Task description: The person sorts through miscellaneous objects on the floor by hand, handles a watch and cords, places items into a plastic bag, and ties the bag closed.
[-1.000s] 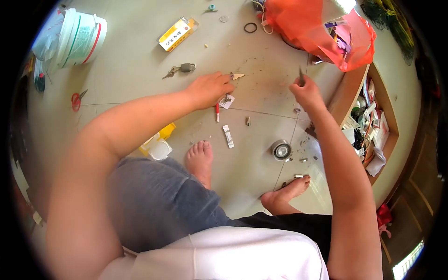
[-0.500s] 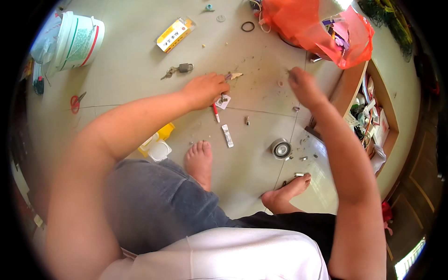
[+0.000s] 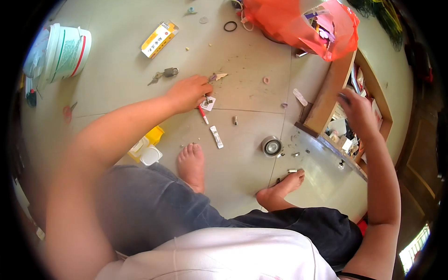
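My left hand is low over the floor with its fingers closed, beside a small white card-like piece and a red-and-white pen-like stick. A dark bit shows at its fingertips, too small to name. Just beyond lies a small purple and tan scrap. My right hand hangs over the wooden drawer, its fingers pinched around a small dark piece I cannot identify. Papers, boxes and other small items fill the drawer.
A red plastic bag stands at the back. On the floor are a yellow-white box, a padlock with keys, a white strip packet, a round metal tin and red scissors. A white bucket stands left.
My right hand has swung right from above the floor to over the drawer, uncovering a pale strip on the floor. My left hand stays by the white piece. The view has shifted slightly.
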`<state>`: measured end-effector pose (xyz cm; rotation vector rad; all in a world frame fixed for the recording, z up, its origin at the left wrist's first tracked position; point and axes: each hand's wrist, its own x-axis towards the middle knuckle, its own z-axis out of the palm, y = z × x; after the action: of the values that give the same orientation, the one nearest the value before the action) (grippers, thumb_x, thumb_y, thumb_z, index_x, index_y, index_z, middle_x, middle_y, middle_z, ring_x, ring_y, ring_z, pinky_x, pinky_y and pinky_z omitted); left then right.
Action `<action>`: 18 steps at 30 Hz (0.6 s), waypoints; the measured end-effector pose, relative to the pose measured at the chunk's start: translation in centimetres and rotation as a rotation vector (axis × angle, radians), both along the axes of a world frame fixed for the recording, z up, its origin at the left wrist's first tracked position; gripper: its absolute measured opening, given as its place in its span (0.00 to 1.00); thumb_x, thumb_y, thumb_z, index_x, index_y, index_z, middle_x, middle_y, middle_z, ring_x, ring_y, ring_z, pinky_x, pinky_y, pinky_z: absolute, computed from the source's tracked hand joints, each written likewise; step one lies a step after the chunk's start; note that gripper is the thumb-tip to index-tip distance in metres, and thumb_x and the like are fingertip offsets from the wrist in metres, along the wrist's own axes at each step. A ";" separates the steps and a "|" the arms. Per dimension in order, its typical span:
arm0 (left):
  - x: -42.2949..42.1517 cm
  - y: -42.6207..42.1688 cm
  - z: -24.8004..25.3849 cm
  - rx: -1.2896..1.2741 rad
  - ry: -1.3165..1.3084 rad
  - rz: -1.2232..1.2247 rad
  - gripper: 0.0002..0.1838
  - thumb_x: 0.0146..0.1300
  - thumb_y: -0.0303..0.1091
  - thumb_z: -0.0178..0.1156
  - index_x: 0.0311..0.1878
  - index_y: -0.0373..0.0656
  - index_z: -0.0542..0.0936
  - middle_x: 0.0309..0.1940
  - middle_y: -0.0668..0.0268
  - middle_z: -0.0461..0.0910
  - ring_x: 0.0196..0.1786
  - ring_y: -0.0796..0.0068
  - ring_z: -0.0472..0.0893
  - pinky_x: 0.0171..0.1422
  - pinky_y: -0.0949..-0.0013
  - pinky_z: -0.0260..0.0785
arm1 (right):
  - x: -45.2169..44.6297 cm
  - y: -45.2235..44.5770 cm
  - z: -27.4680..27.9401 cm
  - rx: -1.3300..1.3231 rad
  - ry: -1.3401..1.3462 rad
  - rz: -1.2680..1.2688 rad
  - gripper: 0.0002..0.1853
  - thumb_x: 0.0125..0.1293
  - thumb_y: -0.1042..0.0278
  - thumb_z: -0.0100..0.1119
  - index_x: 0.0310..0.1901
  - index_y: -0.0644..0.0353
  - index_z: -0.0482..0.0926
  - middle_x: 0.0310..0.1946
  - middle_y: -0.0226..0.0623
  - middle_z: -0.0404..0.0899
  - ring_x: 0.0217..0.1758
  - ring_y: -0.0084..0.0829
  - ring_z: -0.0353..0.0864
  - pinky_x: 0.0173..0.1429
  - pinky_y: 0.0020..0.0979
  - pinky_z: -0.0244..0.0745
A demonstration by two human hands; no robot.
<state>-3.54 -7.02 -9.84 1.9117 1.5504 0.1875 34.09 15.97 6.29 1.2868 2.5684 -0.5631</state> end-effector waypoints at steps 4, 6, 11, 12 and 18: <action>0.3 0.4 0.5 -0.034 0.022 -0.001 0.08 0.57 0.30 0.62 0.41 0.48 0.77 0.42 0.65 0.74 0.53 0.60 0.75 0.52 0.58 0.71 | -5.0 -3.8 -6.2 -0.232 -0.108 0.253 0.12 0.65 0.62 0.61 0.46 0.57 0.77 0.34 0.47 0.81 0.41 0.50 0.81 0.46 0.46 0.76; 0.3 0.5 0.6 -0.040 0.022 0.001 0.08 0.58 0.30 0.62 0.41 0.48 0.77 0.42 0.65 0.74 0.52 0.60 0.75 0.52 0.58 0.71 | -6.0 -4.7 -8.6 -0.269 -0.222 0.253 0.12 0.65 0.61 0.61 0.47 0.56 0.77 0.37 0.46 0.81 0.44 0.49 0.81 0.48 0.46 0.76; 0.1 -0.1 1.3 -0.074 0.014 0.036 0.07 0.58 0.31 0.62 0.41 0.48 0.77 0.42 0.65 0.74 0.52 0.61 0.75 0.51 0.58 0.71 | -5.7 -5.0 -13.0 -0.278 -0.261 0.306 0.12 0.62 0.65 0.60 0.46 0.57 0.77 0.43 0.44 0.80 0.47 0.48 0.80 0.50 0.43 0.77; 0.1 -0.2 1.1 -0.061 0.020 0.029 0.07 0.58 0.31 0.62 0.41 0.48 0.77 0.42 0.66 0.74 0.52 0.61 0.75 0.51 0.58 0.71 | -6.1 -5.1 -12.4 -0.251 -0.125 0.289 0.12 0.61 0.67 0.60 0.46 0.58 0.77 0.41 0.46 0.81 0.46 0.48 0.81 0.49 0.42 0.77; 0.1 0.1 0.3 -0.018 -0.012 0.024 0.07 0.59 0.31 0.61 0.41 0.48 0.77 0.42 0.65 0.74 0.51 0.60 0.75 0.51 0.57 0.71 | -11.0 -5.1 -10.9 -0.419 0.184 -0.206 0.11 0.60 0.69 0.59 0.43 0.61 0.77 0.35 0.52 0.81 0.41 0.52 0.80 0.46 0.43 0.75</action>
<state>-3.49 -6.93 -9.57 1.8754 1.5629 0.1939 23.12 10.89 -4.61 1.4016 2.2845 -1.2351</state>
